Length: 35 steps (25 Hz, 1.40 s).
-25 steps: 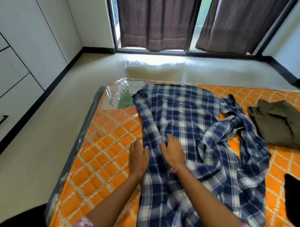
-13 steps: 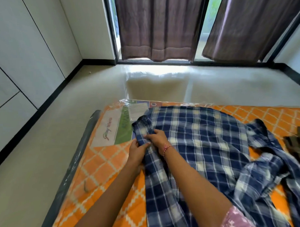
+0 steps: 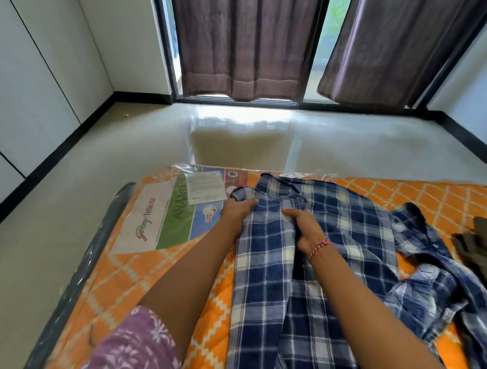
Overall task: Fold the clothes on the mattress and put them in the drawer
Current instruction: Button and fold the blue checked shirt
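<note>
A blue and white plaid shirt (image 3: 353, 243) lies spread on the orange patterned mattress (image 3: 123, 279), which is wrapped in clear plastic. My left hand (image 3: 237, 210) grips the shirt's left edge near its far end, fingers curled over the cloth. My right hand (image 3: 304, 226) grips a fold of the same shirt just to the right, with a red thread on its wrist. One sleeve is bunched toward the right. An olive-brown garment (image 3: 477, 247) lies at the mattress's right edge, partly cut off.
A printed label sheet (image 3: 169, 217) sits under the plastic at the mattress's far left corner. White wardrobe doors (image 3: 33, 75) line the left wall. Beyond the mattress are pale glossy floor (image 3: 238, 140) and brown curtains (image 3: 247, 43) over a window.
Both hands slid along the shirt's left edge toward its far end and now grip the cloth. The view tilted up and forward, so the olive garment moved to the right edge.
</note>
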Tool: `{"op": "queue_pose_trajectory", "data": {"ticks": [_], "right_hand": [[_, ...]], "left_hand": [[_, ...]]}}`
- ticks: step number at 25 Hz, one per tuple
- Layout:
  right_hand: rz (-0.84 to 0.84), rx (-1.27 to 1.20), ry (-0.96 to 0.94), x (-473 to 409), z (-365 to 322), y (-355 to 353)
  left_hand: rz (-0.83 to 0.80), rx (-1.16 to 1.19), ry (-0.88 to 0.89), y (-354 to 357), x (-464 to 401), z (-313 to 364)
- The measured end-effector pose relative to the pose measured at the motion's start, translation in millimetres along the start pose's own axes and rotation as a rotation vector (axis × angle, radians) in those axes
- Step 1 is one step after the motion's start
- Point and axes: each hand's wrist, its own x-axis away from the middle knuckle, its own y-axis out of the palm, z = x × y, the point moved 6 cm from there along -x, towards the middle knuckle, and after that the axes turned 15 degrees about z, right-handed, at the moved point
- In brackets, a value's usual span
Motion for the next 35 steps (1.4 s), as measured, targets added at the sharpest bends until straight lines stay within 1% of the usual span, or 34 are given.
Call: {"op": "queue_pose_trajectory", "data": {"ticks": [1, 2, 4, 5, 6, 8, 9, 11, 13, 14, 15, 17, 18, 19, 20, 21, 22, 23, 24, 25, 26, 27, 29, 31, 33, 35], "right_hand": [[-0.045, -0.021, -0.012, -1, -8, 5], [-0.117, -0.060, -0.013, 1, -16, 12], [-0.251, -0.118, -0.014, 5, -25, 26], [-0.291, -0.091, -0.018, 8, -25, 34], [-0.314, -0.044, -0.020, 9, -22, 41], [-0.304, 0.036, -0.020, 7, -16, 53], [-0.292, 0.035, -0.026, 4, -17, 56], [-0.254, -0.042, -0.033, -4, -25, 59], [-0.163, -0.087, -0.020, -15, -29, 53], [-0.109, -0.074, -0.015, -21, -26, 48], [-0.071, -0.064, -0.017, -27, -22, 43], [-0.048, -0.069, -0.048, -32, -17, 38], [-0.054, -0.085, -0.084, -33, -18, 37], [-0.062, -0.113, -0.122, -32, -21, 35], [-0.062, -0.099, -0.183, -29, -27, 34], [-0.027, -0.008, -0.270, -23, -34, 30], [0.034, 0.143, -0.371, -13, -39, 23], [0.110, 0.291, -0.477, 0, -40, 12], [0.203, 0.401, -0.534, 17, -33, -2], [0.306, 0.480, -0.566, 38, -17, -20], [0.378, 0.569, -0.601, 61, 4, -38], [0.402, 0.678, -0.626, 88, 29, -54], [0.327, 0.935, -0.626, 137, 80, -71], [0.242, 1.113, -0.597, 161, 110, -76], [0.186, 1.183, -0.531, 163, 117, -76], [0.171, 1.191, -0.513, 168, 112, -72]], "left_hand": [[-0.008, 0.078, 0.006, 1, -4, 5], [-0.048, 0.216, -0.021, 4, -5, 10], [-0.151, 0.483, -0.138, 6, -4, 13], [-0.193, 0.546, -0.171, 7, -8, 14], [-0.249, 0.558, -0.172, 8, -10, 17], [-0.338, 0.462, -0.108, 11, -10, 22], [-0.340, 0.437, -0.083, 12, -12, 25], [-0.215, 0.447, -0.051, 7, -23, 34], [-0.121, 0.522, -0.056, 1, -32, 38], [-0.088, 0.494, -0.053, -1, -34, 35], [-0.049, 0.388, -0.015, -4, -34, 33], [0.060, -0.060, 0.196, -11, -32, 27], [0.107, -0.219, 0.317, -12, -31, 27], [0.173, -0.277, 0.396, -16, -28, 30], [0.245, -0.278, 0.450, -21, -23, 34], [0.300, -0.295, 0.507, -25, -17, 35], [0.318, -0.375, 0.569, -26, -6, 34], [0.311, -0.494, 0.642, -24, 6, 30], [0.294, -0.622, 0.724, -23, 21, 20], [0.287, -0.722, 0.797, -24, 37, 6], [0.286, -0.769, 0.857, -27, 55, -9], [0.270, -0.801, 0.899, -31, 74, -24], [0.199, -0.860, 0.904, -37, 106, -56], [0.152, -0.921, 0.826, -50, 131, -89], [0.144, -0.915, 0.688, -64, 148, -112], [0.197, -0.931, 0.607, -74, 159, -123]]}}
